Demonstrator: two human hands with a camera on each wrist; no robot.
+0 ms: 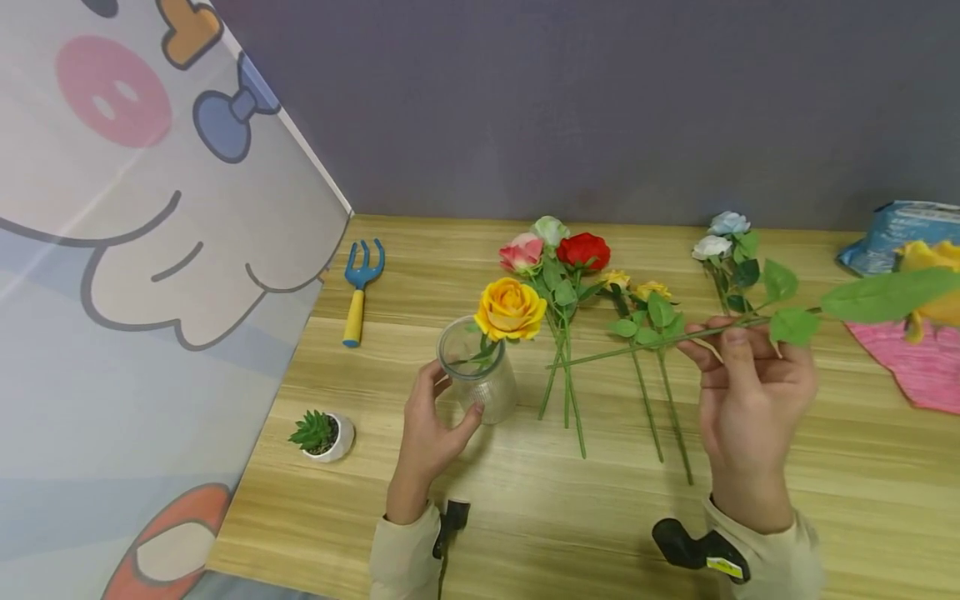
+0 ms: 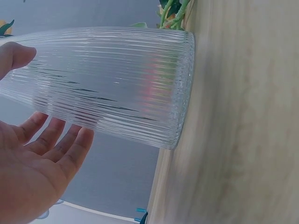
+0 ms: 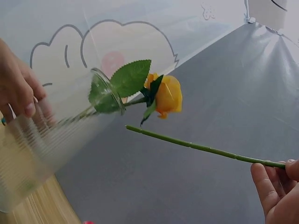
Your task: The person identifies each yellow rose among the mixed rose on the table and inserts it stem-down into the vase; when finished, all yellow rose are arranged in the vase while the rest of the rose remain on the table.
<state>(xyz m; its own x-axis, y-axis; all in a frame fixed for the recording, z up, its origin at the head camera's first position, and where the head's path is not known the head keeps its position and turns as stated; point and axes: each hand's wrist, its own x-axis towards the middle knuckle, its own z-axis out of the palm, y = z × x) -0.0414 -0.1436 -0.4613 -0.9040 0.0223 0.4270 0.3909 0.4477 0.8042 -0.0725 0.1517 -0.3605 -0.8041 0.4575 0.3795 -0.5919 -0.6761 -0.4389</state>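
Observation:
My left hand [image 1: 435,429] grips a ribbed clear glass vase [image 1: 495,398], thumb on one side and fingers on the other. A yellow rose [image 1: 512,308] leans out of the vase's mouth, its stem inside the glass. Between thumb and fingers, my right hand [image 1: 753,408] pinches the green stem [image 3: 201,148] of a second yellow rose [image 1: 937,287]. That stem lies nearly level, its cut end pointing left toward the vase and its bloom at the right edge of the head view. In the right wrist view, the cut end is apart from the vase's rim [image 3: 110,91].
Pink, pale green and red roses [image 1: 583,252] lie behind the vase, with small yellow roses [image 1: 651,290] beside them. White and blue roses [image 1: 729,223] lie farther right, near a blue packet [image 1: 900,233] and pink cloth [image 1: 907,358]. A toy fork [image 1: 356,312] and potted succulent [image 1: 341,442] are left.

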